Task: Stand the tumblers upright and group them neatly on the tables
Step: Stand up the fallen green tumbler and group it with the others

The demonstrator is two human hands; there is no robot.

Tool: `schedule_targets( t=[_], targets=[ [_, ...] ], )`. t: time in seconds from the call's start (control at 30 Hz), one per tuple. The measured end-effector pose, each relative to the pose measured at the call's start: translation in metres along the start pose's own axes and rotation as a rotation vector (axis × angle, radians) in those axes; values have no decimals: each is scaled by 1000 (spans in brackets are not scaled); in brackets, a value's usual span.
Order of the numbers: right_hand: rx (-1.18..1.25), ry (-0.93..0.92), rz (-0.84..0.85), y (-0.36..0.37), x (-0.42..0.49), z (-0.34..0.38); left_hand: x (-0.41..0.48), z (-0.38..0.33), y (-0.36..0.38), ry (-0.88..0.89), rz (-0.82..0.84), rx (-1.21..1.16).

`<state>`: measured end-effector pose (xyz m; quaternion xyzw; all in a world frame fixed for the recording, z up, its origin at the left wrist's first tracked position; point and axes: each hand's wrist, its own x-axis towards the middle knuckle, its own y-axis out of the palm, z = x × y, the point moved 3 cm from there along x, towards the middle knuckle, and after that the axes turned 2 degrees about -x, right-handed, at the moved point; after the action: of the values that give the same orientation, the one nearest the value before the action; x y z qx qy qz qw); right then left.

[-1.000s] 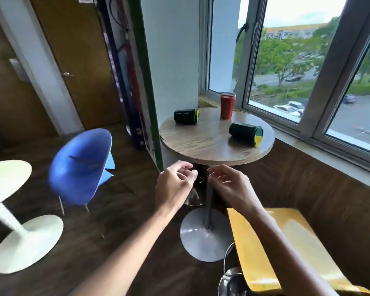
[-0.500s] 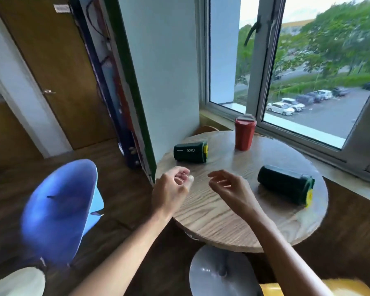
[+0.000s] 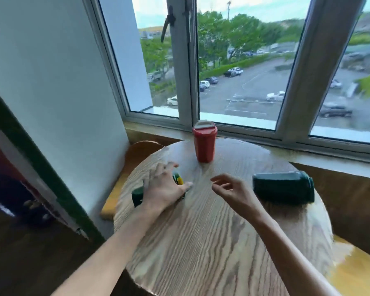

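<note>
A round wooden table (image 3: 212, 242) stands by the window. A red tumbler (image 3: 204, 144) with a white lid is upright at its far edge. A small dark green tumbler (image 3: 138, 196) with a yellow lid lies on its side at the left. My left hand (image 3: 163, 189) lies over its middle with fingers spread, thumb near the lid end; a firm grip is not visible. A larger dark green tumbler (image 3: 283, 188) lies on its side at the right. My right hand (image 3: 231, 190) hovers just left of it, fingers loosely curled, holding nothing.
A white wall (image 3: 51, 92) stands close on the left and the window sill (image 3: 308, 144) runs behind the table. A wooden and yellow seat (image 3: 124, 167) sits between wall and table. Another yellow seat (image 3: 355, 272) shows at lower right.
The view has moved in over the table. My left hand has reached forward onto the small green tumbler, and my right hand has moved toward the larger green one.
</note>
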<state>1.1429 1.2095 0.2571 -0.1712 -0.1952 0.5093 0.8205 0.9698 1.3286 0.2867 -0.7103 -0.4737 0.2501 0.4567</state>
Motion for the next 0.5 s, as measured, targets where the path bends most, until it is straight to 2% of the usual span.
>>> schedule_targets(
  t=[0.2, 0.27, 0.43, 0.5],
  targets=[
    [-36, 150, -200, 16, -10, -2, 32, 29, 15, 138, 328, 104],
    [-100, 153, -329, 14, -14, -2, 38, 32, 16, 172, 372, 122],
    [-448, 117, -691, -14, -23, -1, 48, 29, 21, 241, 408, 80],
    [-594, 222, -703, -27, -21, -6, 49, 25, 24, 252, 399, 25]
  ],
)
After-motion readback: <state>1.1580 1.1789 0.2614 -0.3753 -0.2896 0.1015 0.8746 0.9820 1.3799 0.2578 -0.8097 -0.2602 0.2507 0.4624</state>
